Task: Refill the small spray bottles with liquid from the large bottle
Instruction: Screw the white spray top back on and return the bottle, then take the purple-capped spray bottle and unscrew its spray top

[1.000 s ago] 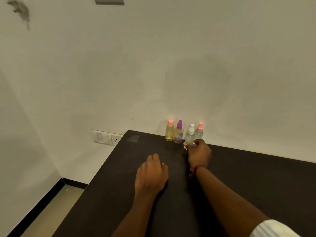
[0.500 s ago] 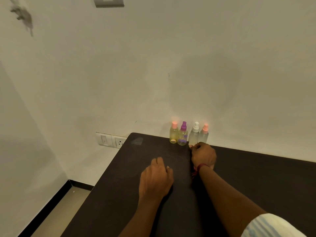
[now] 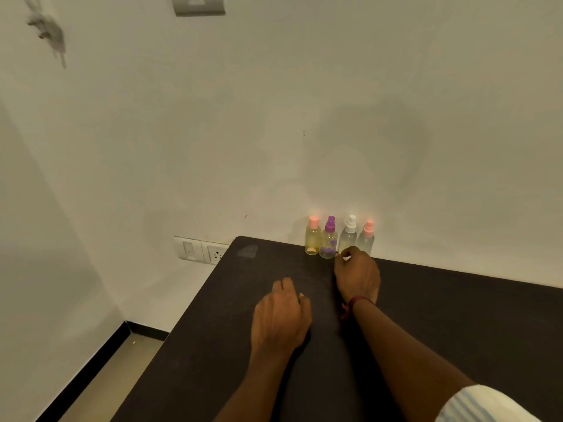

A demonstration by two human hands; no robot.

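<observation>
Right grip point(image 3: 358, 275) at clear cylindrical bottle point(image 3: 348, 237)

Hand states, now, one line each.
Left hand: open, resting on the table, holding nothing.
Right hand: curled at the white-capped bottle; grip cannot be told.

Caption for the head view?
Right hand at the base of the white-capped clear spray bottle, third of four along the wall; left hand rests on the black table.

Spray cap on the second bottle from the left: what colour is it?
The spray cap is purple, and it shows clearest in the head view.
</observation>
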